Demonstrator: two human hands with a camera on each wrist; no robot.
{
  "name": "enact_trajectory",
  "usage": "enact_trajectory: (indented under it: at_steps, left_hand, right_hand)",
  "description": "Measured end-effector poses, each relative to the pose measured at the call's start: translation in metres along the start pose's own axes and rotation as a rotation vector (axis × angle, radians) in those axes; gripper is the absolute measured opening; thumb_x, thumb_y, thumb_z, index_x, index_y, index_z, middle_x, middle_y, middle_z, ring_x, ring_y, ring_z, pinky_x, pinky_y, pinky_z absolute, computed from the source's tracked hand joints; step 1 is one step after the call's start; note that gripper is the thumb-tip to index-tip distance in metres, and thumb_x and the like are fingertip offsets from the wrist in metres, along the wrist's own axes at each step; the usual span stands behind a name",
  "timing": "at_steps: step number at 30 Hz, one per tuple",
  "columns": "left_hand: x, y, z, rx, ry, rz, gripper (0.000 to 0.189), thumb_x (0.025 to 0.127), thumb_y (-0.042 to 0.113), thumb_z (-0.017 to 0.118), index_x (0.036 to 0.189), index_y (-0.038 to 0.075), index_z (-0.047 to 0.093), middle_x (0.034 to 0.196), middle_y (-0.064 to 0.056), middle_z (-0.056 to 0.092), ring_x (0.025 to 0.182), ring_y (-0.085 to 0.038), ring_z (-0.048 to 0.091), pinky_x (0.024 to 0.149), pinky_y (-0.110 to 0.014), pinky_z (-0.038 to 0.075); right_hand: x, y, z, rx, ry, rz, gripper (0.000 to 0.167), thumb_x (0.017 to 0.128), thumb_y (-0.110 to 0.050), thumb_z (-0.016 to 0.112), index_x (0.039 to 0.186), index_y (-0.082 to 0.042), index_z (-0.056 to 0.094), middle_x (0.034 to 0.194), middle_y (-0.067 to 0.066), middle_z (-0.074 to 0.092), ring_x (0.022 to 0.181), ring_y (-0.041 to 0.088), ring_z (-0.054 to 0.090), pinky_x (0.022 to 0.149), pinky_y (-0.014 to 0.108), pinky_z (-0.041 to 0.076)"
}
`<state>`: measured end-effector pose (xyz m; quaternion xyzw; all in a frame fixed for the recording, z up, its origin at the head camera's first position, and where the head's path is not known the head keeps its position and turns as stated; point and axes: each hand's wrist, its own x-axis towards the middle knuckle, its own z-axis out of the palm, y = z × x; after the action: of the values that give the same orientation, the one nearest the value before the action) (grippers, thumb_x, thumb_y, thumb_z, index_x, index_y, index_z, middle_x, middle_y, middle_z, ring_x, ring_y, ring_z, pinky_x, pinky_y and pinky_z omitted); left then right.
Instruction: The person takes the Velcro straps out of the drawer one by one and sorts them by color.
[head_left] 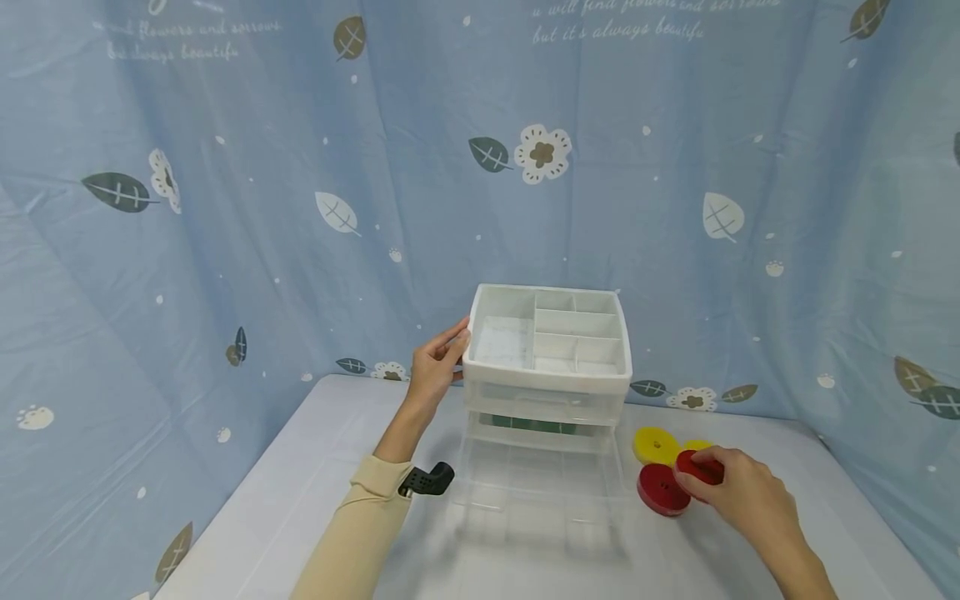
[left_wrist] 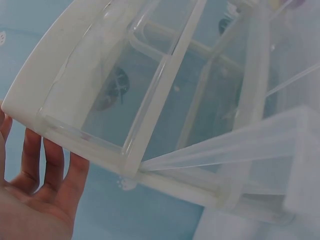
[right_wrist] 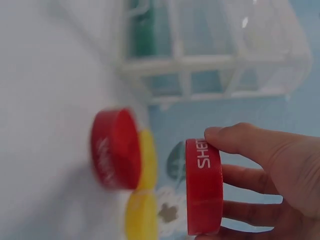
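Observation:
My right hand (head_left: 753, 496) pinches a red tape roll (right_wrist: 204, 187), thumb on its lettered rim and fingers behind it. A second red roll (head_left: 663, 490) lies on the table just left of that hand, close to a yellow roll (head_left: 657, 446). Another yellow roll (head_left: 697, 445) is partly hidden behind the held one. On the left, my left hand (head_left: 435, 362) touches the side of a white drawer organizer (head_left: 547, 382) with extended fingers. The organizer's lower clear drawer (head_left: 536, 483) is pulled out toward me, while the upper drawer (head_left: 543, 404) sits pushed in.
Dividers split the organizer's top tray (head_left: 504, 333) into several compartments. Something green (head_left: 532, 424) shows through the opening above the pulled-out drawer. A blue patterned curtain (head_left: 435, 208) hangs behind and beside the white table (head_left: 300, 475).

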<state>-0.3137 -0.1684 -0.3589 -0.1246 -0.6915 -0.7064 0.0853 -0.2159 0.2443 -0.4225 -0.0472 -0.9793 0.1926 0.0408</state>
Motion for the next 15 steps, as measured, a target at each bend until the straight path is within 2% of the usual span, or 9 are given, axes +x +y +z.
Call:
enact_trajectory:
  at_steps: [8,15]
  left_hand:
    - [0.0,0.0,0.0,0.002,-0.001,-0.001,0.038,0.101,0.027,0.057,0.139,0.026,0.057,0.111,-0.024,0.062,0.084,-0.008,0.066,0.091,-0.051,0.057]
    - [0.0,0.001,0.0,0.008,-0.002,-0.004,0.039,0.101,0.027,0.057,0.139,0.026,0.057,0.112,-0.024,0.061,0.085,-0.008,0.066,0.09,-0.048,0.058]
  right_hand:
    - [0.005,0.03,0.015,-0.055,-0.064,0.078,0.067,0.073,-0.049,0.083,0.113,0.002,0.068,0.099,0.025,0.066,0.078,0.029,0.058,0.06,0.049,0.056]
    - [0.008,0.042,0.026,-0.068,-0.093,0.106,0.062,0.073,-0.046,0.084,0.11,0.0,0.068,0.101,0.026,0.065,0.078,0.028,0.057,0.062,0.052,0.056]
